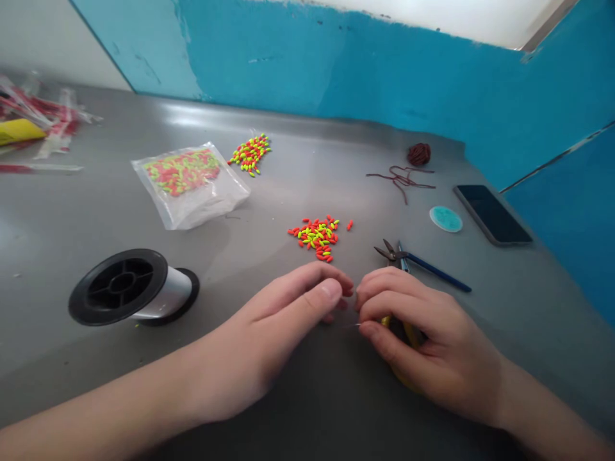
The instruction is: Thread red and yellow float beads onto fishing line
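Note:
My left hand (293,326) is over the grey table, thumb and fingers stretched toward my right hand, with nothing visible in its grasp. My right hand (427,339) pinches a thin clear line (354,325) between thumb and forefinger; a short stretch sticks out to the left. Under the right palm shows a yellow handle (408,384), mostly hidden. Just beyond that hand lie pliers (388,251) with parted jaws, beside a blue handle (439,272); how these parts join is hidden. A small pile of red and yellow-green beads (314,237) lies beyond my fingertips.
A spool of clear line (166,294) lies at left. Behind it are a bead-filled plastic bag (192,179) and another bead pile (252,153). Brown cord (403,179), a turquoise disc (446,219) and a phone (492,214) lie right. Plastic wrappers (62,121) are far left.

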A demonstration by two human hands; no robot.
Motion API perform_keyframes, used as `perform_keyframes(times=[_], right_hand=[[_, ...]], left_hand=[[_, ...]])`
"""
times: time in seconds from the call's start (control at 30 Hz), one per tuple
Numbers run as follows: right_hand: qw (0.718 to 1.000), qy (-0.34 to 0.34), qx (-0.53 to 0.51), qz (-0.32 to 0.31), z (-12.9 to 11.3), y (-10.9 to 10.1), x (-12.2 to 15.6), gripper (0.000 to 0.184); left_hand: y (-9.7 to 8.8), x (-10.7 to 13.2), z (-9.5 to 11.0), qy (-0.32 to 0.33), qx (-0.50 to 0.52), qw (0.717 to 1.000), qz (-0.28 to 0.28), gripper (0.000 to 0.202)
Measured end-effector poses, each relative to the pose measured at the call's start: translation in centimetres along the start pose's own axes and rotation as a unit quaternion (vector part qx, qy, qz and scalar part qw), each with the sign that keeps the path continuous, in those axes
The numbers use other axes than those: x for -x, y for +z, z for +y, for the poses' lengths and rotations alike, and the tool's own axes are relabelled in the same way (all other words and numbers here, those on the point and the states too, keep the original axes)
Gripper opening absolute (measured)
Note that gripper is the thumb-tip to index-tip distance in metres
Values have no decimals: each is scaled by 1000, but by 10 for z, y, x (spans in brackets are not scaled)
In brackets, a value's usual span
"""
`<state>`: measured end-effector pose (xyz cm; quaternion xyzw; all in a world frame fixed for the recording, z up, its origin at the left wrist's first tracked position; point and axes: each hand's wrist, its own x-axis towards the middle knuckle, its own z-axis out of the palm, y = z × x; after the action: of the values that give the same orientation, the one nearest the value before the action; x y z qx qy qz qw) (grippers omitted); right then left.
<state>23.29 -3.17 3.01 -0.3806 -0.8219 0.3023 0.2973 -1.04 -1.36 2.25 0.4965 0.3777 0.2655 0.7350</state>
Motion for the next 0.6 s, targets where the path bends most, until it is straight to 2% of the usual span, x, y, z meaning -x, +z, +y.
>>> perform_keyframes(times=[0.1,0.2,0.3,0.43,0.6], right_hand=[[1000,12,-8,5,1,1,1,13],[1000,23,-15,13,2,3,2,15],[1000,23,2,11,2,5,3,15],[999,16,22,20,1,7,1,16],[1000,11,18,22,1,4,0,14]], left_hand=[[0,-3,0,20,160,986,-35,36],[1,-7,3,-5,222,974,-56,35],[1,-9,4,-42,187,980,-52,34],[3,-5,7,-89,65,992,-69,28],[6,-3,12,-115,26,990,-76,17]])
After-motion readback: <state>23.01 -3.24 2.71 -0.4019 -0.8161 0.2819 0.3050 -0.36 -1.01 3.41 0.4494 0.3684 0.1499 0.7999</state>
